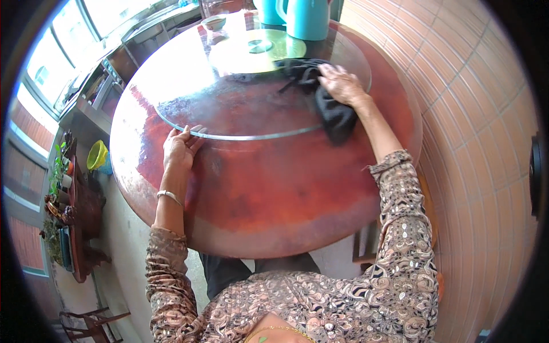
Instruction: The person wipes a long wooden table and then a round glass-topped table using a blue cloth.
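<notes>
A round glass turntable (266,124) lies on a large round reddish-brown table (274,188). At its near left rim, my left hand (180,148) grips the glass edge, thumb on top and some fingers seen through the glass. My right hand (343,85) presses a black cloth (336,115) against the right part of the glass. Part of that cloth spreads left across the surface, and a loose fold hangs over the near rim. Under the glass centre is a gold-coloured disc (233,53), partly washed out by glare.
Two turquoise jugs (306,21) stand at the far side, near a small bowl (213,22). A tiled wall (472,107) runs close along the right. On the left are potted plants on a wooden stand (85,214), a yellow basin (97,155) and a wooden chair (92,323).
</notes>
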The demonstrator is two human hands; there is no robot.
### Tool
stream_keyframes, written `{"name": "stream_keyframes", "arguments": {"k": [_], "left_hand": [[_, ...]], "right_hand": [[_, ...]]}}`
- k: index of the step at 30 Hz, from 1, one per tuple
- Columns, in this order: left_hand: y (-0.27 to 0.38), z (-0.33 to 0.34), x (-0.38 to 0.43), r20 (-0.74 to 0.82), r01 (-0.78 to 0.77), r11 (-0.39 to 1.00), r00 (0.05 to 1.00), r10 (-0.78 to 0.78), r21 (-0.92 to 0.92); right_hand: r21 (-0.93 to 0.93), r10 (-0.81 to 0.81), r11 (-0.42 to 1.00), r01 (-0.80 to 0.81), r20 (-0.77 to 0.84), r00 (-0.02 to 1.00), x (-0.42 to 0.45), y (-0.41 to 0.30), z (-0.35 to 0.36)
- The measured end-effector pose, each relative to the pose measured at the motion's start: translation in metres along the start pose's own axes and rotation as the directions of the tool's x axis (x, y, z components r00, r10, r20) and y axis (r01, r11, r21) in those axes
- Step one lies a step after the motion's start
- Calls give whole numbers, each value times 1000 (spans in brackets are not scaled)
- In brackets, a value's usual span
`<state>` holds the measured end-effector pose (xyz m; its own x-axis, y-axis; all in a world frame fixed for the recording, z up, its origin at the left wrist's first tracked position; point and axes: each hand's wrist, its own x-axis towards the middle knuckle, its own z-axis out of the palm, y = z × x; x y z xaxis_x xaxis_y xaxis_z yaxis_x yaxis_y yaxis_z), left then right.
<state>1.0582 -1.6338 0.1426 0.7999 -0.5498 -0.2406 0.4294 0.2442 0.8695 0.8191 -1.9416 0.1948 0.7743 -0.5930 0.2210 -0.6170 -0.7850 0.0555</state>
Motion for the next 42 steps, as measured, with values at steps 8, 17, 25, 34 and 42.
{"name": "stream_keyframes", "arguments": {"k": [8,17,25,34,42], "left_hand": [[-2,11,-45,24,19,998,1000,-20,59],[-12,36,-53,-8,53,998,999,-54,-22],[-26,53,-24,71,56,998,996,-53,-42],[-38,70,1,104,75,996,992,-69,-55],[-50,22,64,195,48,995,980,-31,-84]], "right_hand": [[34,391,919,-393,58,919,16,80,0],[43,313,946,-321,128,941,69,7,6],[41,101,994,-106,96,990,90,-107,11],[86,-167,984,157,111,980,86,-211,21],[316,-397,877,361,57,916,66,-260,9]]}}
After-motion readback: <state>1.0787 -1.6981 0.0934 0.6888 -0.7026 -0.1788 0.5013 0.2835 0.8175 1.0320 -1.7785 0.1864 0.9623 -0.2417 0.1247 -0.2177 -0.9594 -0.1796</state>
